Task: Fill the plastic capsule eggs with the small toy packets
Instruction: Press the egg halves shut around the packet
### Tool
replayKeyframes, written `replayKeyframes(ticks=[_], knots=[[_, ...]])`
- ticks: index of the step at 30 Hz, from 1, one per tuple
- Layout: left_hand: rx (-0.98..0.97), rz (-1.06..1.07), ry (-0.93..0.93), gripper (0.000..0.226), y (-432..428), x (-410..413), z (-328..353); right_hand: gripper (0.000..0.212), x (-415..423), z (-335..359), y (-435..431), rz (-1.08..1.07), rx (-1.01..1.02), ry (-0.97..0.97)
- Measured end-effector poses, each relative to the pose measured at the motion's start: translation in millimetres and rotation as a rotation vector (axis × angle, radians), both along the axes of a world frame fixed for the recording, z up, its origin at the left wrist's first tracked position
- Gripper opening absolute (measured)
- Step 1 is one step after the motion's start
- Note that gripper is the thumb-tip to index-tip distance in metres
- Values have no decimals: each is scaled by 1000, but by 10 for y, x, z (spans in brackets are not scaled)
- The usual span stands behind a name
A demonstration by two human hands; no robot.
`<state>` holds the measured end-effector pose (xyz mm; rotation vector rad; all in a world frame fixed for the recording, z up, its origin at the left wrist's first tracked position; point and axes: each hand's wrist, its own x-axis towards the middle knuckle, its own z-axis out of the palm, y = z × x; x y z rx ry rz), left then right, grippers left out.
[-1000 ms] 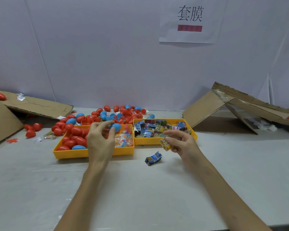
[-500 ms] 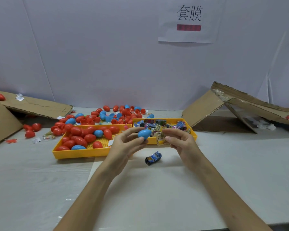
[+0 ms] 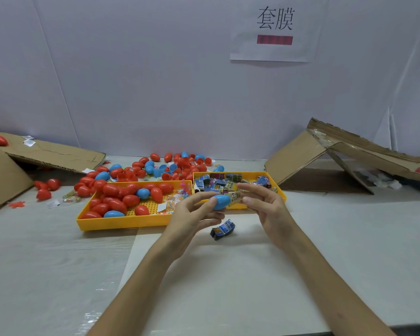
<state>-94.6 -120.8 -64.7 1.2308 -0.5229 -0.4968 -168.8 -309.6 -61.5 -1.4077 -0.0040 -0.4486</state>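
Above the table's middle, the left hand (image 3: pixel 189 215) pinches a blue egg (image 3: pixel 220 202) while the right hand (image 3: pixel 264 207) pinches a yellowish toy packet (image 3: pixel 235 196) against its tip.

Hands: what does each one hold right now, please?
Left hand: holds the blue plastic capsule egg.
Right hand: pinches a small yellow printed toy packet.

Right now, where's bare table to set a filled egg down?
Bare: table right of the right hand, bordered by the packet tray, the right cardboard and the near edge; also near-left, before the egg tray. Crowded: loose eggs behind both trays; a loose packet under the left hand's blue egg and the right's toy packet.
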Motion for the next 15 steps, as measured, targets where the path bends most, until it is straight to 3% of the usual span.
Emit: replayKeyframes(ticks=[15], knots=[[98, 26, -93, 23, -20, 28, -67, 25, -24, 6, 32, 47, -106, 22]])
